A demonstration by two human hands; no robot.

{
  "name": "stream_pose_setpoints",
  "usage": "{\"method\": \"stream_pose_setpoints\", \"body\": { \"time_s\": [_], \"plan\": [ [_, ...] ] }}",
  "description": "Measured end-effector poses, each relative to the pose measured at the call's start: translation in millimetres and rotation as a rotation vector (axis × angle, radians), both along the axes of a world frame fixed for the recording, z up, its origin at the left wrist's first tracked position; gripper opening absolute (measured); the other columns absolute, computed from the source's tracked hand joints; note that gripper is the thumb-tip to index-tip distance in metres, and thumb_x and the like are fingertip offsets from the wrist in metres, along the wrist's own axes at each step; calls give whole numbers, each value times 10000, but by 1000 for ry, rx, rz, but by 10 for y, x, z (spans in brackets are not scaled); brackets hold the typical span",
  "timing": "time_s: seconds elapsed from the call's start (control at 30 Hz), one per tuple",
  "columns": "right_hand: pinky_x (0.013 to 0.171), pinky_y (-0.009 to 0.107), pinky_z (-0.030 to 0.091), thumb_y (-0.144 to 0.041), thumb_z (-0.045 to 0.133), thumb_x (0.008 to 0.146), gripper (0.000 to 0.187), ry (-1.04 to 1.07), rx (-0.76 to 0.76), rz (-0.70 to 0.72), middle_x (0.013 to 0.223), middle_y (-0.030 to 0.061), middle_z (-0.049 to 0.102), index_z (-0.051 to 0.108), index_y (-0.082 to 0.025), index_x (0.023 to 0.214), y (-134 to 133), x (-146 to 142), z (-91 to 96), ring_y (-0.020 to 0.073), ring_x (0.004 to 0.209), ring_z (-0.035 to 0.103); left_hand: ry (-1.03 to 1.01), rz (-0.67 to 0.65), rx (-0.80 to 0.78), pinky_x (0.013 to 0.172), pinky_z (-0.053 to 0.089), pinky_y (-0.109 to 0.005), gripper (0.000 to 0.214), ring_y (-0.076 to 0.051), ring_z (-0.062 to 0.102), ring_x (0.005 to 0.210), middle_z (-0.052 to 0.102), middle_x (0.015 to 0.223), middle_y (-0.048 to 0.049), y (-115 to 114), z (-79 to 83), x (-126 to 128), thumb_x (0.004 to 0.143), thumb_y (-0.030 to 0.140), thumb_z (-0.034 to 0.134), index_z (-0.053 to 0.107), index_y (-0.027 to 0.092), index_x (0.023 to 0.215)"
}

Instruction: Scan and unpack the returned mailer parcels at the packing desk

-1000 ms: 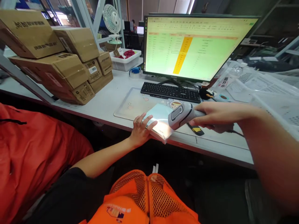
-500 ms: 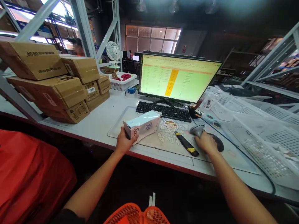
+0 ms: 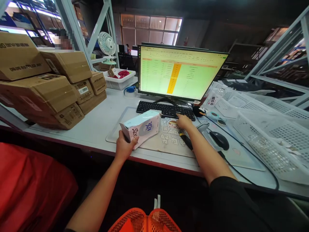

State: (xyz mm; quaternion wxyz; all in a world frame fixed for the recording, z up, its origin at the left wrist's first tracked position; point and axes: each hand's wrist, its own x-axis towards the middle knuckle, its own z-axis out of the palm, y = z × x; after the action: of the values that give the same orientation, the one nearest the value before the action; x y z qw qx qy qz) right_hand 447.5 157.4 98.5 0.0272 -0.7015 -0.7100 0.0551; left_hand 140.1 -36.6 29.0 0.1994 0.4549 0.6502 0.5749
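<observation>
My left hand [image 3: 125, 145] grips the near end of a small pale box [image 3: 146, 127] with blue handwritten marks on its side, thumb across the front. The box is tilted at the desk's front edge, over a printed desk mat [image 3: 166, 141]. My right hand [image 3: 184, 121] holds nothing; its finger reaches onto the lower right keys of a black keyboard [image 3: 159, 108]. Beneath my right forearm lies a black-and-yellow utility knife [image 3: 185, 140], partly covered. A grey handheld scanner [image 3: 203, 126] rests right of the forearm, also partly hidden, beside a black mouse [image 3: 220, 140].
A monitor [image 3: 178, 72] showing a spreadsheet stands behind the keyboard. Cardboard boxes [image 3: 45, 93] are stacked at left, and a white basket [image 3: 119, 80] sits behind. White perforated baskets [image 3: 265, 138] and a black cable [image 3: 251, 151] occupy the right side. A person [image 3: 64, 40] is beyond the rack.
My right hand has let go of the scanner, now lying on the desk, and moved left and forward to the keyboard. My left hand still holds the box. The camera view has shifted slightly.
</observation>
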Motion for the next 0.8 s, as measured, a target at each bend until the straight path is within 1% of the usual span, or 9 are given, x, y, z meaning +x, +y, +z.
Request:
{"method": "stream_pose_setpoints", "body": {
  "time_s": [0.13, 0.2, 0.27, 0.33, 0.4, 0.5, 0.57, 0.7, 0.8],
  "plan": [
    [1082, 496, 503, -208, 640, 932, 557, 43, 8, 5, 1411, 253, 644, 620, -125, 1482, 61, -32, 9, 393, 1304, 629, -1, -10, 10, 773, 583, -433, 525, -330, 744, 909, 757, 939, -94, 5, 9, 11, 668, 594, 748, 507, 255, 988],
    [1098, 520, 490, -242, 623, 957, 544, 84, 43, 30, 1401, 260, 646, 611, -107, 1484, 44, -60, 100, 398, 1309, 623, 0, -14, 3, 777, 580, -435, 528, -330, 742, 907, 755, 936, -91, 12, 4, 7, 671, 599, 744, 504, 254, 992],
    [1116, 479, 486, -315, 561, 1018, 528, 139, 86, 87, 1387, 222, 666, 581, -130, 1512, -29, -126, 246, 346, 1303, 631, 8, -28, -1, 771, 577, -429, 534, -324, 738, 889, 749, 916, -80, 12, -14, -9, 669, 605, 745, 498, 255, 987],
    [1109, 404, 501, -412, 498, 1062, 550, 256, 119, 233, 1444, 164, 643, 525, -183, 1562, -189, -231, 425, 277, 1318, 621, 21, -54, 9, 763, 576, -416, 547, -311, 733, 869, 739, 895, -61, -4, -46, -32, 664, 611, 754, 497, 254, 990],
    [1106, 385, 510, -547, 557, 1026, 672, 424, 98, 499, 1581, 126, 529, 450, -240, 1614, -446, -361, 602, 262, 1394, 560, 29, -103, 45, 765, 577, -402, 570, -294, 730, 868, 731, 897, -44, -38, -84, -54, 661, 609, 764, 505, 252, 1022],
    [1159, 505, 471, -652, 775, 839, 997, 467, 0, 819, 1646, 139, 435, 360, -274, 1664, -932, -547, 782, 343, 1451, 491, 38, -208, 112, 754, 583, -397, 638, -284, 723, 865, 724, 924, -39, -91, -120, -69, 628, 610, 788, 516, 254, 1081],
    [1156, 570, 458, -590, 873, 749, 1064, 286, -28, 834, 1558, 163, 524, 401, -259, 1643, -1240, -624, 825, 396, 1386, 534, 53, -249, 124, 730, 588, -403, 672, -287, 713, 844, 711, 925, -47, -104, -117, -65, 593, 626, 807, 518, 258, 1076],
    [1019, 550, 538, -381, 879, 764, 772, -24, 56, 782, 1328, 190, 644, 594, -153, 1445, -1701, -627, 778, 406, 1162, 644, 99, -317, 142, 782, 610, -420, 754, -276, 700, 879, 676, 999, -64, -85, -109, -49, 569, 657, 834, 511, 249, 1114],
    [1033, 479, 529, -250, 869, 747, 632, 32, 122, 716, 1300, 133, 669, 639, -149, 1327, -1912, -461, 730, 347, 1142, 652, 179, -405, 248, 899, 612, -442, 938, -293, 676, 1079, 596, 1270, -118, -35, -195, -108, 547, 658, 881, 468, 240, 1278]
  ]
}}
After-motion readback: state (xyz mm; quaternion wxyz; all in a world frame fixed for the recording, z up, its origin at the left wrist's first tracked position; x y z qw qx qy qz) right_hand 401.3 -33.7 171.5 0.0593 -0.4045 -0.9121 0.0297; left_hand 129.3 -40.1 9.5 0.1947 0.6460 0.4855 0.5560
